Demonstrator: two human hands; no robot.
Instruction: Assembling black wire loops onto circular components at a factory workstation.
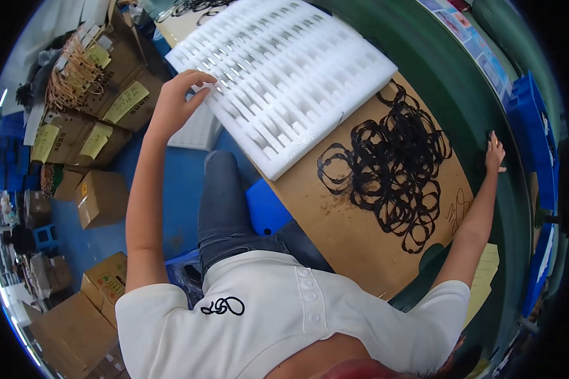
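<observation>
My left hand (182, 100) is at the left edge of a thick white foam tray (335, 104). Its thumb and fingertips come together in a pinch over the end slots; whatever lies between them is too small to make out. Rows of narrow slots run across the tray, and thin shiny metal pieces (239, 66) stand in several of them. My right arm stretches far to the right. Over the dark green surface (480, 120), my right hand (495, 154) has its fingers apart, and I see nothing plainly held in it.
A tangled heap of black rings or looped cables (395, 167) lies on the brown cardboard (360, 252) beside the tray. Blue bins (532, 126) line the far right. At left stand cartons (101, 197) and a box of copper-coloured wires (76, 76). Another white tray (197, 129) sits lower.
</observation>
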